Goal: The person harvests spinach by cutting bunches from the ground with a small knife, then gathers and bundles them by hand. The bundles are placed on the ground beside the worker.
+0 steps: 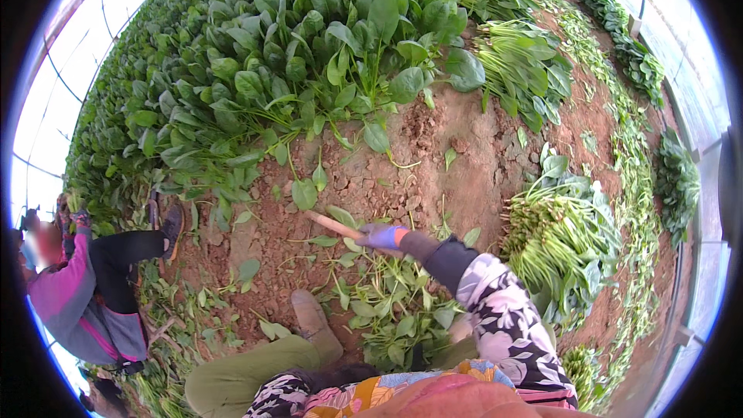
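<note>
In a purple-blue glove, my right hand (381, 236) grips a wooden tool handle (332, 224) low over the reddish soil. The tool's working end cannot be made out. My left hand is out of view; only its flowered sleeve (283, 393) and dark cuff show at the bottom. Between my feet and below the right hand lies a heap of loose spinach leaves and stems (400, 325). Standing spinach plants (348, 64) begin beyond the handle's far end. To the right of my right arm rests a large pile of cut spinach (557, 238), stems facing the bare soil.
More cut spinach piles (516, 64) line the right side, beside a strip of scattered leaves (633, 186). Plastic greenhouse sheeting (711, 284) bounds the right edge. A co-worker (87, 296) crouches at the left, holding greens. My boot (316, 325) stands on the soil (464, 133).
</note>
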Demonstrator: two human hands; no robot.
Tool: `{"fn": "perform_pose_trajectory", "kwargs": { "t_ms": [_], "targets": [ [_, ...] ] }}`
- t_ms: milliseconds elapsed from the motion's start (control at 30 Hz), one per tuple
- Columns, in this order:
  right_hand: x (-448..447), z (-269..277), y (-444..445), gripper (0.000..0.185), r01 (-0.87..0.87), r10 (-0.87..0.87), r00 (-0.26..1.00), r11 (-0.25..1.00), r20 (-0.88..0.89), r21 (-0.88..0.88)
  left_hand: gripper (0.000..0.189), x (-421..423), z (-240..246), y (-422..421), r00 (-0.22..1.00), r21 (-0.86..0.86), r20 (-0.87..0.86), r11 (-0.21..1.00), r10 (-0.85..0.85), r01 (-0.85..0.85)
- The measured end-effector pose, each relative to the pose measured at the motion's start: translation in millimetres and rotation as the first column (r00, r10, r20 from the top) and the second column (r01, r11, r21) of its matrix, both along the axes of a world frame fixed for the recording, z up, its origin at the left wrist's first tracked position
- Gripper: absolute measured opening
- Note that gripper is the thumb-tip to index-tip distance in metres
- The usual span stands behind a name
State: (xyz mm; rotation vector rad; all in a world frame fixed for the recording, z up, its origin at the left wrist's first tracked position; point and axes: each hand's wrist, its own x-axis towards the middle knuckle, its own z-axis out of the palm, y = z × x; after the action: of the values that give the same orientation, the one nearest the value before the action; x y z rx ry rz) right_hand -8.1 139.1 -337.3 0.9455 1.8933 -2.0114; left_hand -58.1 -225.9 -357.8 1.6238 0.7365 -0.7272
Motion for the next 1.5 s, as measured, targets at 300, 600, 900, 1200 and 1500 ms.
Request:
{"fn": "perform_pose_trajectory", "kwargs": {
  "t_ms": [300,600,900,1200,1500],
  "targets": [
    [135,9,51,0.045,0.312,-0.302,0.949,0.943,0.093,-0.120,0.022,-12,7,54,1.000,-0.106,-0.005,0.994,0.008,-0.009],
    [238,56,42,0.043,0.389,-0.399,0.891,0.917,0.215,0.090,0.022,-17,33,114,0.995,-0.099,-0.063,0.992,-0.082,0.076],
    [271,117,43,0.034,0.024,-0.366,0.853,0.740,0.372,0.672,0.022,-20,33,166,0.982,-0.035,-0.092,0.986,-0.167,0.165],
    [267,142,23,0.030,-0.146,-0.383,0.733,0.719,0.562,0.680,0.022,-17,21,190,0.960,0.025,-0.079,0.963,-0.267,0.270],
    [257,185,9,0.040,-0.101,-0.390,0.675,0.793,0.627,0.601,0.023,-11,19,181,0.949,0.116,-0.020,0.942,-0.314,0.314]
  ]
}}
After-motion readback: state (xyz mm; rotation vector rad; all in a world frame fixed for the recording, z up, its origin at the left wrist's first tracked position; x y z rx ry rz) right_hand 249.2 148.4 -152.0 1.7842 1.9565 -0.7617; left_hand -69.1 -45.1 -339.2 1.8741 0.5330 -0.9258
